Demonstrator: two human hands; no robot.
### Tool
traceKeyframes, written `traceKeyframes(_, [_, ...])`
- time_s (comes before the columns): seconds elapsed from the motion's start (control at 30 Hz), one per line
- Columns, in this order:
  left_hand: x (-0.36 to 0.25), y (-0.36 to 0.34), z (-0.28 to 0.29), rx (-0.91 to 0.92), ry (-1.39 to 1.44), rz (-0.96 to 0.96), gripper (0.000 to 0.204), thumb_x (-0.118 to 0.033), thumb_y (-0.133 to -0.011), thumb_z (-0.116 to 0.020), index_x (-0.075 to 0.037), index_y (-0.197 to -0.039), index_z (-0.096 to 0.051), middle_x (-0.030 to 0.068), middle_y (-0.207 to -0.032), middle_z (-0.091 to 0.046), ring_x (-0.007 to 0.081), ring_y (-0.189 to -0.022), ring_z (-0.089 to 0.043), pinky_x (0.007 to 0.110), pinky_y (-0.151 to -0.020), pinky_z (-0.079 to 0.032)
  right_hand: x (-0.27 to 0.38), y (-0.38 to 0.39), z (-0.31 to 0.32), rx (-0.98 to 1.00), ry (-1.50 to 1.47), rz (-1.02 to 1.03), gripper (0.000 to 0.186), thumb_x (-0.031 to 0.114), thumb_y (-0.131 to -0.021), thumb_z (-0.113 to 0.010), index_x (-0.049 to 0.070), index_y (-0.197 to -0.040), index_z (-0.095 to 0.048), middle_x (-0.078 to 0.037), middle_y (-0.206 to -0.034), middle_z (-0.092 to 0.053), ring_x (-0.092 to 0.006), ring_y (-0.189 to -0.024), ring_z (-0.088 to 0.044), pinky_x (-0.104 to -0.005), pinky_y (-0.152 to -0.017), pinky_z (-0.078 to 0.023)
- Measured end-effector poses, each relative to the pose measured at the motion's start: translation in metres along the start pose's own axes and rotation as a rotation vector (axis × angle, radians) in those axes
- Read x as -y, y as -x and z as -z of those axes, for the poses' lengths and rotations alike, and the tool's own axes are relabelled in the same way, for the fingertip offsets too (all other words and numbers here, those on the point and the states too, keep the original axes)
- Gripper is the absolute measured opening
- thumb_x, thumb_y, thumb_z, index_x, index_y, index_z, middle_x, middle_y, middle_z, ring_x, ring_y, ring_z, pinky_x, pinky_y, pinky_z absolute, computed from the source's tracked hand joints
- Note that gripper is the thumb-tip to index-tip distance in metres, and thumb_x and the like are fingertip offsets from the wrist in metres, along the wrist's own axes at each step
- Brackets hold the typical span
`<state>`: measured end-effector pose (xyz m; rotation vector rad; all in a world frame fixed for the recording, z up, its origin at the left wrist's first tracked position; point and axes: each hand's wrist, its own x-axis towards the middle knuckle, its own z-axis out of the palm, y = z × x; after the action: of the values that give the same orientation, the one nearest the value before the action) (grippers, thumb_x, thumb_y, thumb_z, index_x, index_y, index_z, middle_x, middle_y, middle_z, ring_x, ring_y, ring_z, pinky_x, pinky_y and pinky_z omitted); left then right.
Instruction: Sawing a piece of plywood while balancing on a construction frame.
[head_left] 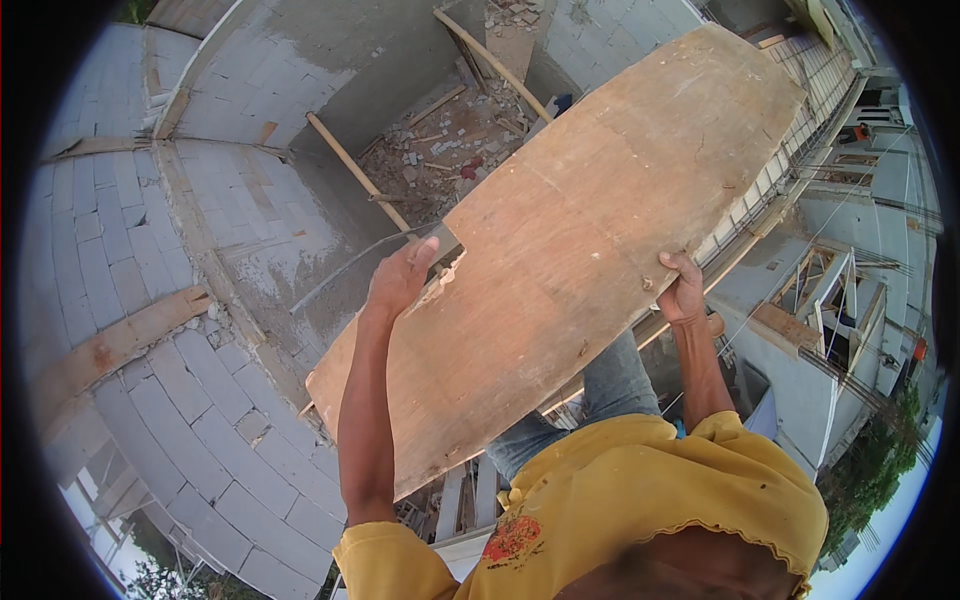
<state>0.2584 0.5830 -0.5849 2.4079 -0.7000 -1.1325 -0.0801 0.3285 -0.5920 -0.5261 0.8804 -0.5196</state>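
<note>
A long sheet of plywood [600, 220] fills the middle of the view, slanting from lower left to upper right in front of my body. Its far edge has a notch with splintered, pale wood. My left hand [403, 278] grips that edge beside the notch; some of its fingers are hidden. On the near edge, my right hand [683, 290] holds the sheet with the thumb on top and the other fingers mostly out of sight beneath.
Grey block walls [215, 470] stand at left. Deep below lies a rubble-strewn floor [440, 140], crossed by wooden poles [355, 170]. A rebar grid [815, 85] runs past the board's far right end. At right are unfinished buildings [800, 320] and, lower, trees [875, 470].
</note>
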Motion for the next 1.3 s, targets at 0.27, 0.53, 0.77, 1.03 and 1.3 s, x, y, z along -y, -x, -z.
traceKeyframes(0.27, [-0.005,0.056,-0.028,0.077,-0.03,0.194,0.078,-0.068,-0.09,-0.052,0.007,-0.069,-0.062,0.0261,-0.072,-0.065,0.0358,-0.071,-0.064,0.046,-0.069,-0.047,-0.023,0.071,-0.024,-0.037,-0.119,-0.099,0.059,0.005,-0.078,-0.064,-0.002,-0.134,-0.048,-0.015,-0.125,-0.06,-0.0283,-0.114,-0.06,-0.0434,-0.103,-0.046])
traceKeyframes(0.53, [0.064,0.131,-0.02,-0.032,-0.289,0.202,0.08,-0.069,-0.092,-0.045,0.007,-0.092,-0.072,0.0336,-0.095,-0.067,0.0479,-0.095,-0.066,0.051,-0.083,-0.049,-0.106,0.088,-0.022,-0.049,-0.267,-0.418,0.051,0.005,-0.077,-0.063,0.001,-0.127,-0.052,-0.013,-0.12,-0.061,-0.0272,-0.11,-0.06,-0.0479,-0.099,-0.048])
traceKeyframes(0.77, [0.098,0.173,-0.008,0.009,-0.275,0.239,0.073,-0.06,-0.093,-0.048,0.01,-0.091,-0.071,0.0347,-0.09,-0.067,0.0474,-0.093,-0.067,0.05,-0.083,-0.05,-0.157,0.099,-0.022,-0.087,-0.288,-0.656,0.054,0.004,-0.075,-0.063,0.002,-0.127,-0.054,-0.013,-0.121,-0.062,-0.0291,-0.113,-0.059,-0.0457,-0.101,-0.047])
traceKeyframes(1.03, [0.1,0.191,-0.02,0.078,-0.265,0.4,0.065,-0.048,-0.097,-0.051,0.014,-0.094,-0.07,0.0302,-0.086,-0.07,0.0325,-0.09,-0.071,0.042,-0.08,-0.052,-0.121,0.088,0.028,-0.468,0.001,-0.472,0.04,0.011,-0.096,-0.059,0.001,-0.135,-0.052,-0.01,-0.125,-0.059,-0.0234,-0.086,-0.069,-0.037,-0.071,-0.061])
traceKeyframes(1.3, [0.098,0.215,-0.006,0.039,-0.344,0.455,0.067,-0.052,-0.096,-0.049,0.011,-0.1,-0.07,0.0296,-0.095,-0.071,0.0378,-0.095,-0.07,0.045,-0.086,-0.051,-0.087,0.058,0.182,-0.808,0.297,-0.321,0.05,-0.002,-0.093,-0.05,0.009,-0.142,-0.048,-0.012,-0.11,-0.062,-0.0212,-0.072,-0.068,-0.0345,-0.057,-0.061])
